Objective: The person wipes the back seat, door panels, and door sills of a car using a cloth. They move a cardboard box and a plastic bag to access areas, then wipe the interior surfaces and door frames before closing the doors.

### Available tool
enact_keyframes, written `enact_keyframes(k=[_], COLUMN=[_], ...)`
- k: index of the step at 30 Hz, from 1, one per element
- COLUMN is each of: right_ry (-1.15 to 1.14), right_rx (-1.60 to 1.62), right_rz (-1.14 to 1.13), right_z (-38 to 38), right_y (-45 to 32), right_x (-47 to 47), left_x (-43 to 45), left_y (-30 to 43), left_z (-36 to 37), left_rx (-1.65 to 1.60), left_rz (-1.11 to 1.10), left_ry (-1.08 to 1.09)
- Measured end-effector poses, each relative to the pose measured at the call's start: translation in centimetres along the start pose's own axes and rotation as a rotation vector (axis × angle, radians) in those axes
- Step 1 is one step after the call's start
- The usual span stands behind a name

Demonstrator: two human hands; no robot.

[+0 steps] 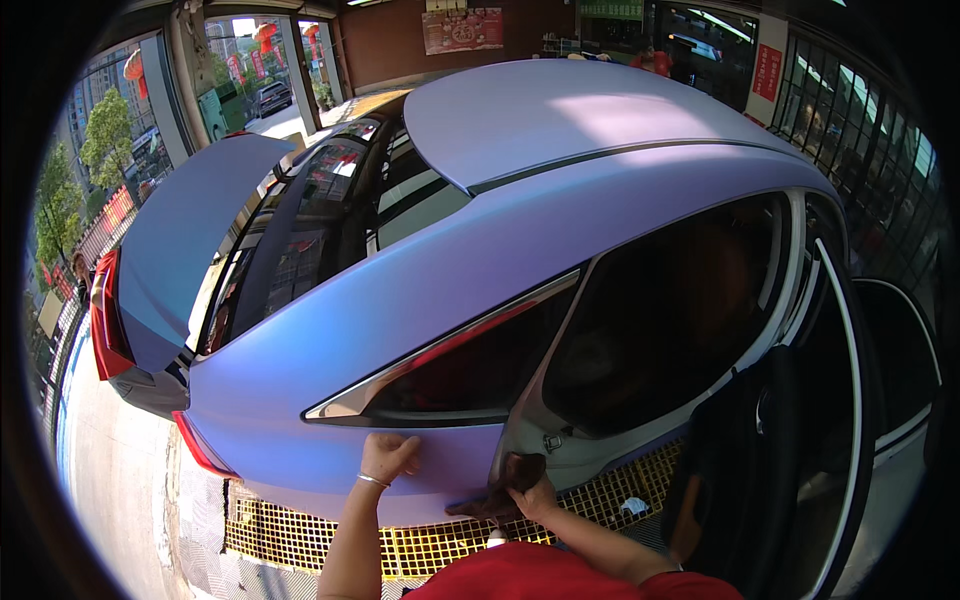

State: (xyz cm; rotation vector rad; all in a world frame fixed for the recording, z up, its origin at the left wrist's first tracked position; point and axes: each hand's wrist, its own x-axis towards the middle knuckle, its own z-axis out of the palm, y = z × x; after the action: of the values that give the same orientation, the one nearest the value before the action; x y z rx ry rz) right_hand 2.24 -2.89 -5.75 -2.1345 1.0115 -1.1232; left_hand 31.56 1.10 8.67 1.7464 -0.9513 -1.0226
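Note:
A car with a matte blue-purple body (330,300) fills the middle of the view. My left hand (390,456), with a bracelet at the wrist, is at the rear side panel just below the triangular quarter window (457,375); its fingers are curled, and whether they hold anything cannot be told. A dark brown cloth (517,476) is gripped in my right hand (536,499) by the rear door opening. The cloth hangs down against the panel's edge, near a metal door latch striker (553,443) on the frame.
The rear door (855,390) stands open at the right. The raised trunk lid (195,232) is at the left. Yellow floor grating (300,536) runs below the car, with a crumpled white scrap (635,505) on it. A person in red (654,63) is in the far background.

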Motion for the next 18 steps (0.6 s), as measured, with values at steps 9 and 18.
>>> enact_keyframes(k=[9,18], right_ry=[0.392,1.061], right_rx=[0.675,0.254], right_rz=[-0.04,0.119], right_z=[-9.0,-16.2], right_y=[-3.7,-4.2], right_x=[19.1,35.9], left_x=[0.0,-0.7], left_y=[-1.7,12.1], left_z=[0.6,4.4], left_rx=[-0.046,0.578], left_rz=[0.105,1.021], left_ry=[0.068,0.417])
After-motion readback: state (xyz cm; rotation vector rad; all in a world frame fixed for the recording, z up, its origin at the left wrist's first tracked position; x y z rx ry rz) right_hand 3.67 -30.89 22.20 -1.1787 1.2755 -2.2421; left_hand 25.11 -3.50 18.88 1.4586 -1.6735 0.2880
